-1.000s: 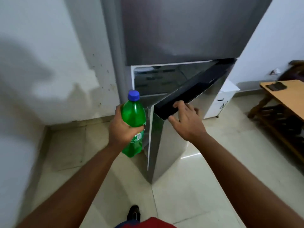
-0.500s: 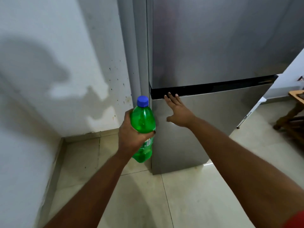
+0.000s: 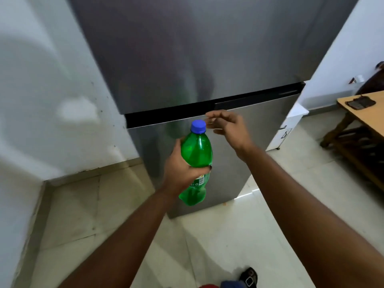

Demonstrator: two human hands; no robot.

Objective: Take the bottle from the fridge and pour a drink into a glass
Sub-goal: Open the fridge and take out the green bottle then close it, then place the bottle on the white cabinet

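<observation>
Now that the fridge (image 3: pixel 207 59) door, half open a second ago, sits flush and shut, the right hand (image 3: pixel 227 129) has come off the lower door and hangs loose, fingers spread, grasping nothing, just beside the blue cap (image 3: pixel 198 126). The left hand (image 3: pixel 182 167) is wrapped around the middle of the green bottle (image 3: pixel 196 154), holding it upright in the air in front of the lower door, cap on. Fetch step looks done; the bottle is out. Next is likely unscrewing the cap or carrying the bottle off. No glass in view. A wooden table (image 3: pixel 361 113) at right edge is a possible place for one, but that cannot be told.
</observation>
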